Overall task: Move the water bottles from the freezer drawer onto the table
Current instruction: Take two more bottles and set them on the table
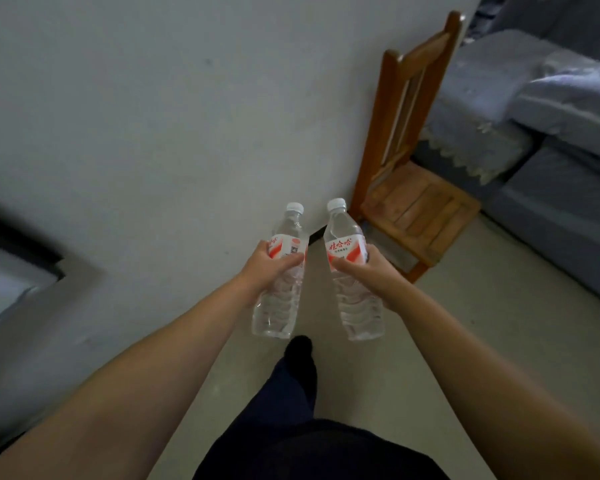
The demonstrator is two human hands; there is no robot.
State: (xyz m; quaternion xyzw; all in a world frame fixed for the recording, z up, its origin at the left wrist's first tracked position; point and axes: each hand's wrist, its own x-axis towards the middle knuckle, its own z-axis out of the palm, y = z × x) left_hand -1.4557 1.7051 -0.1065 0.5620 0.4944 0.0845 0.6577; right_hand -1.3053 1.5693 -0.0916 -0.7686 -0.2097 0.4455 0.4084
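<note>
above the floor (pixel 378 341), l hand (pixel 267 268) grips left bottle (pixel 284 271), r hand (pixel 371 275) grips right bottle (pixel 352 268), both upright

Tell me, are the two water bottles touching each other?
Apart. The head view shows floor and wall between the left bottle and the right bottle along their whole length.

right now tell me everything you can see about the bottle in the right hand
The bottle in the right hand is clear ribbed plastic with a white screw cap, still on, and a white label with red stripes and red characters. It looks full of clear water. It is held off the floor, nearly upright, cap tilted slightly away and left. The right hand grips it around the middle, just below the label, thumb across the front. It does not touch the other bottle beside it.
</note>
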